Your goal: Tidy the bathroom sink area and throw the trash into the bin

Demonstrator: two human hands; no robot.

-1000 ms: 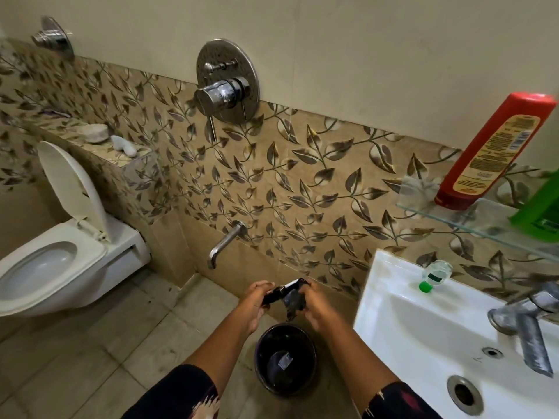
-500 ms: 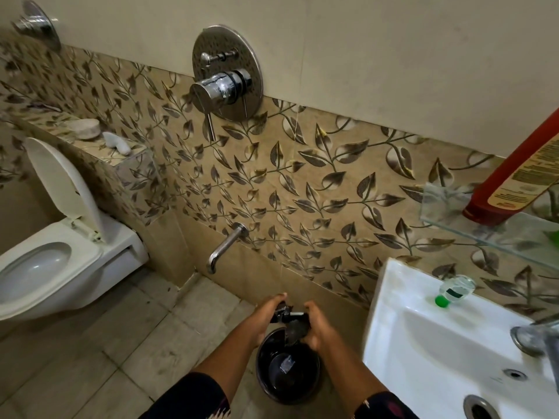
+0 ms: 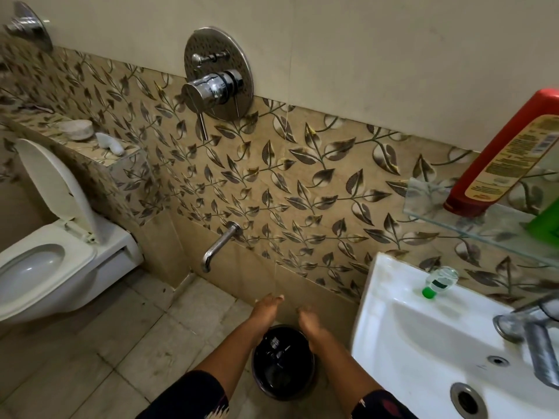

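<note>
Both left hand [image 3: 266,307] and right hand [image 3: 309,321] over bin [image 3: 283,396], fingers [image 3: 273,298] loose, empty; bin contents indistinct.

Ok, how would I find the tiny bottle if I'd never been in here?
Look for the white sink on the right, below the glass shelf. On its back rim by the leafy tiles lies the tiny bottle. It is clear with a bright green cap, far smaller than the red bottle and green bottle on the shelf.

- Site: bathroom.
- Toilet [image 3: 45,267], lid up: well left of left hand [image 3: 267,308].
- Washbasin [image 3: 393,328] w/ tap [image 3: 532,337]: just right of right hand [image 3: 310,323].
- Shower mixer [image 3: 216,83], leaf tiles [image 3: 302,182]: wall above hands.
</note>
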